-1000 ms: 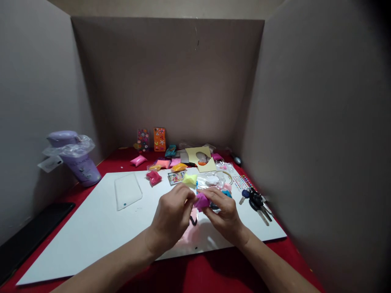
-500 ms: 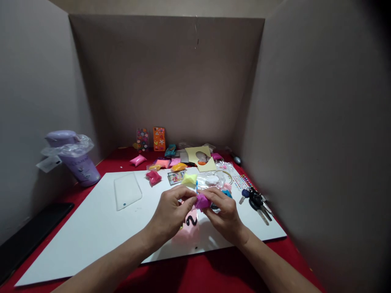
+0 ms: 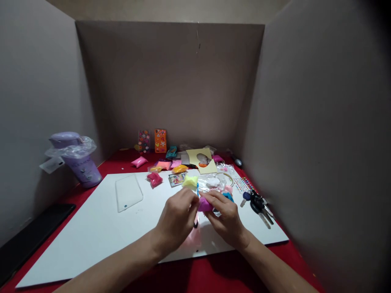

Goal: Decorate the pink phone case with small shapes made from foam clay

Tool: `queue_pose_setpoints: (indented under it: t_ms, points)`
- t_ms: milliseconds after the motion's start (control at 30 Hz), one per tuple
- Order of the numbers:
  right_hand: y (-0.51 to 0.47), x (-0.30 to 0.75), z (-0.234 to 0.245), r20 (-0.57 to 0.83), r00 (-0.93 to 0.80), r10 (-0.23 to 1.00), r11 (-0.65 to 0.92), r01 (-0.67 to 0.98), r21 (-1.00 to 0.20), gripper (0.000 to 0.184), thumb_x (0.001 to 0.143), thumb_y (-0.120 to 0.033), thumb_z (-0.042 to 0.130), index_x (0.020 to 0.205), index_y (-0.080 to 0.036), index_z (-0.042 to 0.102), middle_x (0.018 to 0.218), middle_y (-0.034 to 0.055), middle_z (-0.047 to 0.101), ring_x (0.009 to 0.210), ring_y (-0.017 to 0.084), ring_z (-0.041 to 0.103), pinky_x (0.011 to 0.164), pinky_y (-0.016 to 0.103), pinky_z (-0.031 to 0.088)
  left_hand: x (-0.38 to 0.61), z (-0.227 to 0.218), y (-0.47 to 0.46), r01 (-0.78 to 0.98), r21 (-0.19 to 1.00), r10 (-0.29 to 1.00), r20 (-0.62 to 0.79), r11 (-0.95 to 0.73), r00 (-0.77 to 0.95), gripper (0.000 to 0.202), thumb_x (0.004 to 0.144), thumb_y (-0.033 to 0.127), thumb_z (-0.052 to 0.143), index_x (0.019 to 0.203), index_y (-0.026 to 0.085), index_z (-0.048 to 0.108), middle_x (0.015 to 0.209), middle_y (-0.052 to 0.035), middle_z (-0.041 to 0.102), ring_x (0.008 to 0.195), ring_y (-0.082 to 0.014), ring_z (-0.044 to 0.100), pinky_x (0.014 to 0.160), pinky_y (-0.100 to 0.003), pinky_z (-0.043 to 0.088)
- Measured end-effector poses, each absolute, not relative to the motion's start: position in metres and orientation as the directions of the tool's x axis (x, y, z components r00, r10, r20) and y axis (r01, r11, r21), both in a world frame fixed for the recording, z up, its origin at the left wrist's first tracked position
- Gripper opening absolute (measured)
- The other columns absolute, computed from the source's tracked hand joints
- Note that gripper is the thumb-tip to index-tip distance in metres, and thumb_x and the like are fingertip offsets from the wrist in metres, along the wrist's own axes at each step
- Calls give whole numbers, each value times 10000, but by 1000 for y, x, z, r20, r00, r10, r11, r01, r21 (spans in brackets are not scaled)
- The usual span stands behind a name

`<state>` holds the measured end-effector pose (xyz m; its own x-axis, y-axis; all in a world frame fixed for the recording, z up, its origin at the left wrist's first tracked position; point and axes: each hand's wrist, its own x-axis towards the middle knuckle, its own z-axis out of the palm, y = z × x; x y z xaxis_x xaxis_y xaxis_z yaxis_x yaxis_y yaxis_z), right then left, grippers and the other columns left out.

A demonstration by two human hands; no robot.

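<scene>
Board (image 3: 91,228), left hand (image 3: 179,215) more curled

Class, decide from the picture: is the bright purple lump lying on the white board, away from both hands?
No, the right hand holds the bright purple lump beside the left hand.

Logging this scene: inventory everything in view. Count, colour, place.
Purple lump: 1, purple, right hand
Pink piece: 1, pink and black, under left hand
Board: 1, white, beneath hands
Cloth: 1, red, under board
Clear case: 1, translucent, board's left
Packets: several, mixed colours, rear
Picture card: 1, multicoloured, board's rear
Cut-out card: 1, cream, rear
Upright cases: 2, orange, dark floral, back
Keys: one bunch, black/silver, board's right
Sticker sheet: 1, multicoloured, right rear
Tumbler: 1, lavender, left
Slab: 1, black, left
Walls: 3, grey, around
Other clutter: uncounted, mixed, rear
Left hand: 1, bare, beside lump
Right hand: 1, bare, gripping lump
</scene>
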<state>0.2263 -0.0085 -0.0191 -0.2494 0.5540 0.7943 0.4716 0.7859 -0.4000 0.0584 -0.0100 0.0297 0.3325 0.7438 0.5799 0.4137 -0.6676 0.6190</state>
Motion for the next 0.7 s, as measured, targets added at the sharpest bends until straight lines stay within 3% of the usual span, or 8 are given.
queue_pose_setpoints:
  t_ms: [67,200,300,567,700]
  points:
    - [-8,226,-19,792,-219,570,776,458,-433,493,787,-50,538,1237,-253,550,1016,67,634,927,196,619,795,331,524,59,28,-9,394,560,682,648,-728,339,164,801,72,503,672,153,565,664,-16,548,630,-128,506,596,-260,438]
    - [-9,226,-20,776,-164,609,747,447,-492,448,770,-60,558,1172,-255,598,982,51,648,898,191,625,773,317,523,57,32,-7,219,800,811,470,-558,349,133,827,119,523,761,147,634,703,-24,577,585,-114,535,498,-219,461]
    - [-9,226,-20,785,-137,604,739,464,-488,418,775,-74,568,1154,-245,605,985,50,661,917,195,626,800,327,519,56,35,-8,160,874,853,382,-458,356,114,841,154,524,835,139,637,752,-36,593,584,-114,541,475,-219,479]
    - [-11,225,-18,792,-140,594,738,486,-468,398,782,-83,566,1148,-235,604,969,55,660,893,196,634,772,331,530,58,29,-11,316,672,741,575,-670,348,51,817,147,601,766,155,597,718,-20,582,643,-122,516,585,-246,437]
    - [-11,225,-17,801,-148,580,750,482,-453,389,795,-93,560,1156,-231,600,961,63,664,887,196,638,768,332,532,59,29,-11,321,660,732,582,-679,354,73,810,128,597,741,152,598,711,-26,580,641,-125,517,568,-243,426]
